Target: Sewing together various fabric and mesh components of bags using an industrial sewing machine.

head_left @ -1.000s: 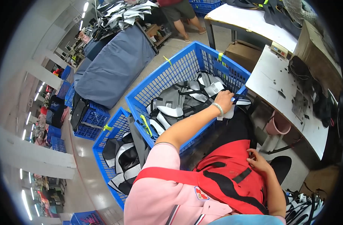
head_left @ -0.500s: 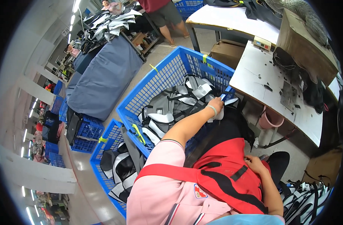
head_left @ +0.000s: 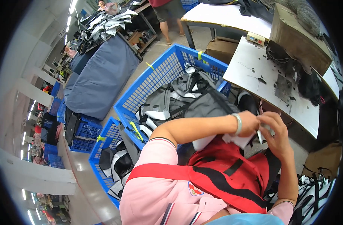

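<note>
Head view: L hand's (head_left: 248, 123) fingers look bunched tight on the pale edge of a grey-white piece (head_left: 212, 105); R hand's (head_left: 277, 131) are half-curled right beside, can't tell if they've got hold. Piece runs from over the blue basket (head_left: 134, 88) to the red apron (head_left: 212, 161), so it could snag b/c other pieces (head_left: 158, 101) crowd it, or slip w/ a slack pinch.
</note>
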The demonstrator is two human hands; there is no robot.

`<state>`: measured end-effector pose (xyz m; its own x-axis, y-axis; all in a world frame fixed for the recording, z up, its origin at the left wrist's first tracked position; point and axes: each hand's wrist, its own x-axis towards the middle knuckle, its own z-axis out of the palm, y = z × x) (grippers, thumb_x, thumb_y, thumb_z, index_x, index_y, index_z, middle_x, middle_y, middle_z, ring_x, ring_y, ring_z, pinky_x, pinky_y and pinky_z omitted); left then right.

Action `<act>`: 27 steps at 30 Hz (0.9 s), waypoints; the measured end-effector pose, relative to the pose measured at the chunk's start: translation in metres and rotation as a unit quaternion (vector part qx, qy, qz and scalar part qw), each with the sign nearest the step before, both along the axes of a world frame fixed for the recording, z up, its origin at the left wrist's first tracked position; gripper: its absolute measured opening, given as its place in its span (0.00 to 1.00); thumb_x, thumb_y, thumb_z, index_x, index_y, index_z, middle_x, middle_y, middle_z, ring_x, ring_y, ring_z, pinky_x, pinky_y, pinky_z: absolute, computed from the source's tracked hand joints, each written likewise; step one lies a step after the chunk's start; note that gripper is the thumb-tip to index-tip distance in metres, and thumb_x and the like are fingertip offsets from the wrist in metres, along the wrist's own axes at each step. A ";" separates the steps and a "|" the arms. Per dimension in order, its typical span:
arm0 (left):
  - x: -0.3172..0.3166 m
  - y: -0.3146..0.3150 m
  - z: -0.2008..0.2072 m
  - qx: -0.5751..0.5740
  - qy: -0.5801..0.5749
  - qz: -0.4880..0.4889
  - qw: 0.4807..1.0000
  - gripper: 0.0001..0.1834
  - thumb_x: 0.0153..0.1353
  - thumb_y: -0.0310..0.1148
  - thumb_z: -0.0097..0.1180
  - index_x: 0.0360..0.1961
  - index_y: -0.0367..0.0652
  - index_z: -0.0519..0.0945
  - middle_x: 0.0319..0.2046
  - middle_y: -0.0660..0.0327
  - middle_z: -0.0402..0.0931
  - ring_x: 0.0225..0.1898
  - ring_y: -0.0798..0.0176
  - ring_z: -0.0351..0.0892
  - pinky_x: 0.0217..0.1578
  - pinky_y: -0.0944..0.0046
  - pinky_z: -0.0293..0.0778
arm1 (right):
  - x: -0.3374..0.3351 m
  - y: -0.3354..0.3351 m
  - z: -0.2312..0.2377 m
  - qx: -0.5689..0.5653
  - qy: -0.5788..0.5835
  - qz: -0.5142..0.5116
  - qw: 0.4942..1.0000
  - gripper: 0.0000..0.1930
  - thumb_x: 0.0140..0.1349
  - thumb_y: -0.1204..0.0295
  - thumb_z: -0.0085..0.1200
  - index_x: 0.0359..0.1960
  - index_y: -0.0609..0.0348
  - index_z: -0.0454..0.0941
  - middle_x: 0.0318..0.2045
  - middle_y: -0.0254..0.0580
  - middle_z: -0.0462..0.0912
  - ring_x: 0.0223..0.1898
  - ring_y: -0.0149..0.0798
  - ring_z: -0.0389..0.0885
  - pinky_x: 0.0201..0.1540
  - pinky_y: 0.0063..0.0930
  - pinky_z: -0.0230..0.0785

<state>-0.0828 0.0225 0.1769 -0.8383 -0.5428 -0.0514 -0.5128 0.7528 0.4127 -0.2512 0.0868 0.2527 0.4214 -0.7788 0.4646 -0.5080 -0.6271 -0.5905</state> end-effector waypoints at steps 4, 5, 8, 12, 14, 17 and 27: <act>-0.004 0.064 0.087 0.080 0.181 -0.249 0.948 0.06 0.53 0.34 0.54 0.26 0.43 0.78 0.23 0.54 0.76 0.28 0.48 0.79 0.30 0.52 0.76 | -0.024 0.018 0.031 0.041 0.045 0.091 0.994 0.12 0.55 0.64 0.56 0.35 0.60 0.80 0.33 0.42 0.80 0.36 0.46 0.76 0.39 0.36 0.67; 0.001 0.082 0.112 0.095 0.250 -0.269 0.925 0.06 0.54 0.33 0.54 0.27 0.42 0.77 0.23 0.55 0.75 0.29 0.49 0.78 0.29 0.53 0.75 | -0.032 0.024 0.035 0.085 0.015 0.124 0.989 0.14 0.56 0.61 0.54 0.31 0.60 0.80 0.29 0.40 0.80 0.32 0.45 0.77 0.35 0.36 0.66; -0.010 0.080 0.147 0.161 0.382 -0.313 0.854 0.06 0.55 0.32 0.57 0.27 0.40 0.77 0.23 0.56 0.74 0.31 0.50 0.77 0.29 0.55 0.73 | -0.036 0.039 0.062 -0.108 -0.201 0.145 0.963 0.24 0.62 0.48 0.48 0.19 0.54 0.77 0.15 0.32 0.73 0.15 0.34 0.68 0.24 0.31 0.55; -0.040 0.039 0.146 0.231 0.450 -0.228 0.832 0.07 0.52 0.29 0.60 0.28 0.35 0.82 0.24 0.53 0.78 0.26 0.54 0.79 0.28 0.61 0.73 | -0.088 0.046 0.068 -0.027 -0.050 0.014 0.998 0.28 0.45 0.41 0.63 0.21 0.58 0.78 0.12 0.31 0.68 0.14 0.37 0.64 0.22 0.32 0.51; -0.044 0.022 0.142 0.254 0.401 -0.164 0.865 0.10 0.52 0.30 0.60 0.31 0.33 0.83 0.24 0.52 0.80 0.26 0.62 0.80 0.28 0.65 0.73 | -0.107 0.053 0.060 0.045 -0.019 0.006 0.999 0.23 0.45 0.50 0.68 0.24 0.60 0.78 0.17 0.33 0.71 0.19 0.35 0.68 0.26 0.31 0.57; -0.053 0.001 0.136 0.286 0.332 -0.132 0.889 0.13 0.53 0.33 0.61 0.34 0.34 0.83 0.23 0.52 0.80 0.24 0.67 0.77 0.28 0.66 0.72 | -0.111 0.063 0.042 0.068 -0.095 -0.245 0.962 0.16 0.48 0.64 0.68 0.29 0.64 0.79 0.29 0.35 0.75 0.35 0.30 0.71 0.40 0.24 0.61; -0.078 -0.039 0.123 0.198 0.169 -0.097 0.961 0.14 0.54 0.36 0.61 0.35 0.36 0.83 0.24 0.57 0.80 0.26 0.64 0.77 0.31 0.64 0.72 | -0.118 0.007 0.044 0.235 -0.045 -0.170 0.956 0.10 0.55 0.71 0.58 0.30 0.68 0.78 0.20 0.27 0.72 0.25 0.20 0.66 0.28 0.18 0.58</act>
<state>-0.1607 -0.0166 0.2999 -0.9267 -0.3690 0.0709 -0.1653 0.5698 0.8050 -0.3693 0.0942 0.2967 0.0819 -0.9953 0.0522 -0.5683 -0.0897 -0.8179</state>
